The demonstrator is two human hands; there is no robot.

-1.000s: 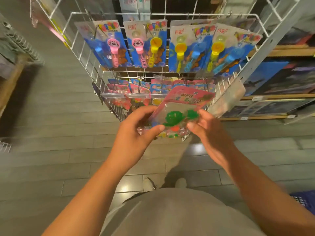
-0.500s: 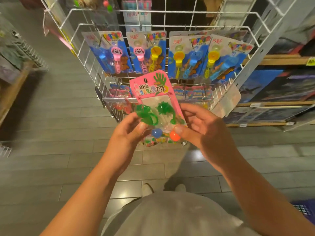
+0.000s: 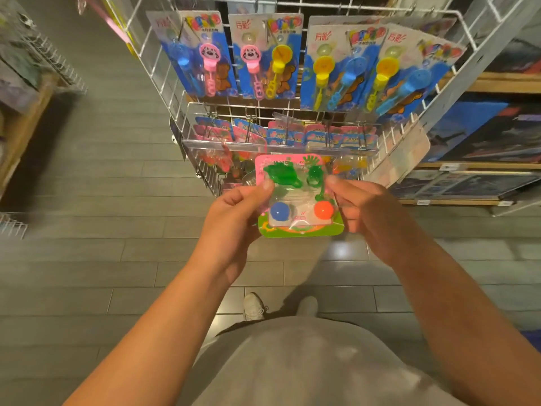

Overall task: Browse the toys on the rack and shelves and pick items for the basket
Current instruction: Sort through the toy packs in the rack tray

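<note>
— We stand on grey floor planks [image 3: 87,259], facing the white wire rack [image 3: 181,92]. What hangs on it?

— Bubble-wand cards [image 3: 265,57] along its upper rail, smaller pink packs [image 3: 295,134] on the hooks below.

— And the toy pack [image 3: 298,200]?

— Just in front of the rack's lower row. Our left hand [image 3: 234,218] pinches its left edge; our right hand [image 3: 369,212] pinches its right edge. We see green shapes, a blue ball and an orange ball inside.
</note>
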